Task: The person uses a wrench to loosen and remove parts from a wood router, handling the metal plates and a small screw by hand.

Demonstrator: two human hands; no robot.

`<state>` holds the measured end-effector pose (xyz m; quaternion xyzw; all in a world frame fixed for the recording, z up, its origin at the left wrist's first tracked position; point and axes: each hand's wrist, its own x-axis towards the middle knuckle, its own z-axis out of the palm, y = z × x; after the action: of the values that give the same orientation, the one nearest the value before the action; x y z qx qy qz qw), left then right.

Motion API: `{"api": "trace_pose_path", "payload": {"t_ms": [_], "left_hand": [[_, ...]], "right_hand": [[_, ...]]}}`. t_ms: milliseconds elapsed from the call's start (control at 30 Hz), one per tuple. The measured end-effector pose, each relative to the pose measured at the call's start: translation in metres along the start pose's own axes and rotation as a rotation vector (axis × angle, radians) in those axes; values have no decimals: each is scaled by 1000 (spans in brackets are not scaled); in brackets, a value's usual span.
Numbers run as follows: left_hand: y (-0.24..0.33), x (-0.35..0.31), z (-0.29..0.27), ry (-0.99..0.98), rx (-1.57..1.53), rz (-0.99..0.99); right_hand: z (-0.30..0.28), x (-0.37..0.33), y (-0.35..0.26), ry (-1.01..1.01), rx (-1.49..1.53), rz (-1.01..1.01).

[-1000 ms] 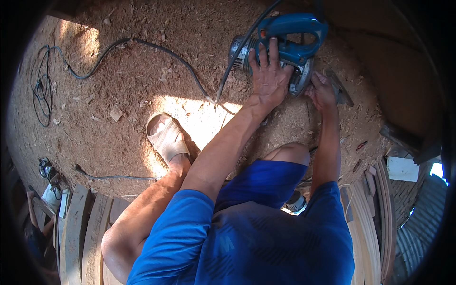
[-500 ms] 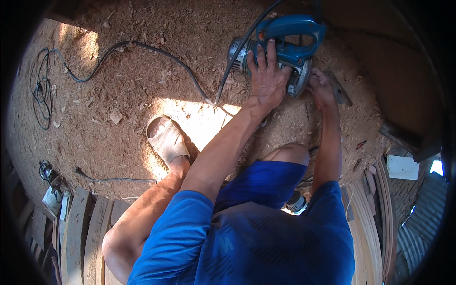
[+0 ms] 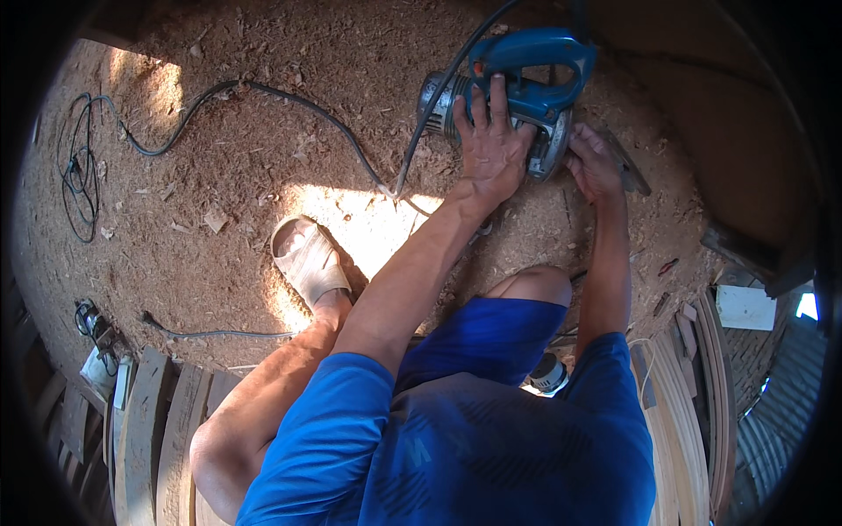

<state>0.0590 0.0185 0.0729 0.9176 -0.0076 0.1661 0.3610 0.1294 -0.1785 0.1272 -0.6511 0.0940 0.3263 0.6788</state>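
Note:
A blue circular saw (image 3: 535,53) with a grey motor end lies on the sawdust-covered ground at the upper right. My left hand (image 3: 493,158) is laid over its body, fingers stretched and spread, holding it down without wrapping round it. At the saw's right side, by the round metal guard (image 3: 553,147), my right hand (image 3: 598,165) has its fingers bent and pinched together. Whatever sits between those fingertips is too small or hidden to make out. A flat grey metal plate (image 3: 630,167) sticks out past my right hand.
A dark power cord (image 3: 303,101) winds across the ground to a loose coil (image 3: 79,175) at left. Wooden planks (image 3: 140,430) lie along the near side. Another power tool (image 3: 549,373) shows beside my knee. A small red-and-black item (image 3: 668,266) lies at right, near a white board (image 3: 745,307).
My right hand's fingers have shifted and turned slightly beside the guard. My left hand stays spread on the saw, which keeps about the same place.

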Motion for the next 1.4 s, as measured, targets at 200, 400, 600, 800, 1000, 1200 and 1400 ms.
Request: {"api": "trace_pose_path", "payload": {"t_ms": [200,400,600,800,1000,1200,1400], "left_hand": [[1,0,-2,6,44,-14],[1,1,-2,47,40,-6],[-1,-2,-1,18,65,-4],[6,-2,-9,6,-44,-3],[1,-1,-21,-89,104,8],[38,-2,-89,-133,21,-24],[134,9,-121,-495,-987,-464]], "right_hand": [[11,0,-6,196,-187,163],[0,7,6,149,-244,-17],[-8,-5,2,150,-250,-38],[-23,-33,-6,208,-188,-53],[-8,-62,-21,131,-3,-146],[4,-120,-61,160,-82,-260],[29,-182,-91,125,-129,-340]]}}
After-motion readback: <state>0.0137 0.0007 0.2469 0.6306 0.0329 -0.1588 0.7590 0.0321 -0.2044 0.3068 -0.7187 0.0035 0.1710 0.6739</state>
